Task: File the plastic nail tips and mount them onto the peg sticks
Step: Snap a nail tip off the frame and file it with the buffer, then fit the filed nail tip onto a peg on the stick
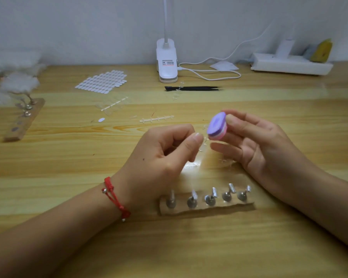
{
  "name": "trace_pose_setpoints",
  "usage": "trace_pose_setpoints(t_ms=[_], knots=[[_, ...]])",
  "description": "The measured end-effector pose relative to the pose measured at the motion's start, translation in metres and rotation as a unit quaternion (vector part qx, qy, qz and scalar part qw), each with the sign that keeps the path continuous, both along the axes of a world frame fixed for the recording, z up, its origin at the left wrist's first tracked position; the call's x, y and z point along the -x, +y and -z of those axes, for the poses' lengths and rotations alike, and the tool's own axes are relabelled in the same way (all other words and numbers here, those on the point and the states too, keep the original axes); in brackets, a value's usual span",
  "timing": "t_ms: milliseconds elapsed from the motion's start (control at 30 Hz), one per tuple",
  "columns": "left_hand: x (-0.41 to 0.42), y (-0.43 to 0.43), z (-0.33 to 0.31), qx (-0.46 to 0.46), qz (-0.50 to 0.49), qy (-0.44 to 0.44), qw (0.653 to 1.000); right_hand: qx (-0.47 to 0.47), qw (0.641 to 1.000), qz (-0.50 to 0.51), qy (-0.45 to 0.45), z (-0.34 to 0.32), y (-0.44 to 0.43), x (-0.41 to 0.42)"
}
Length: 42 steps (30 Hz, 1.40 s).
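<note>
My left hand (169,151) pinches a small clear nail tip (204,144) between thumb and forefinger, in front of me above the table. My right hand (255,141) holds a round purple, white and pink buffer block (217,127) between thumb and fingers, its purple face turned toward the tip and close to it. Just below the hands lies a wooden strip (207,207) carrying several metal peg sticks (210,198) in a row. A red cord bracelet circles my left wrist.
Sheets of sticker tabs (102,81), clear nail-tip sprues (157,118) and black tweezers (193,88) lie farther back. A white clip lamp (166,61) with its cable and a white power strip (289,64) stand by the wall. A second wooden peg strip (24,119) lies at left.
</note>
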<state>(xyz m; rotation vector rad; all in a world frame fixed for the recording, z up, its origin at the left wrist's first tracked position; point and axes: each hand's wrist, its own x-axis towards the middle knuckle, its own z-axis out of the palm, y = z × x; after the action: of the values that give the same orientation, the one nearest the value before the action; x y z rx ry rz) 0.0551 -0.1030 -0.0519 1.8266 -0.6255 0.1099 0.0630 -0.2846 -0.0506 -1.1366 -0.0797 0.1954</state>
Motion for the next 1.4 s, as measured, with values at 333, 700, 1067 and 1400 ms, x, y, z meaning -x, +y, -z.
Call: trace_pose_setpoints(t_ms=[333, 700, 1067, 1400], knots=[[-0.004, -0.001, 0.003, 0.073, 0.004, 0.017, 0.997, 0.054, 0.998, -0.041, -0.010, -0.005, 0.000, 0.006], [0.000, -0.001, 0.001, 0.013, 0.029, -0.036, 0.999, 0.193, 0.975, 0.005, -0.113, -0.007, 0.007, 0.017], [-0.004, 0.014, -0.015, -0.100, 0.006, -0.114, 0.988, 0.167, 0.977, -0.105, -0.074, -0.005, 0.000, 0.014], [0.015, 0.044, -0.027, -0.096, 0.000, -0.061, 0.994, 0.168, 0.979, -0.078, -0.083, -0.005, -0.003, 0.009]])
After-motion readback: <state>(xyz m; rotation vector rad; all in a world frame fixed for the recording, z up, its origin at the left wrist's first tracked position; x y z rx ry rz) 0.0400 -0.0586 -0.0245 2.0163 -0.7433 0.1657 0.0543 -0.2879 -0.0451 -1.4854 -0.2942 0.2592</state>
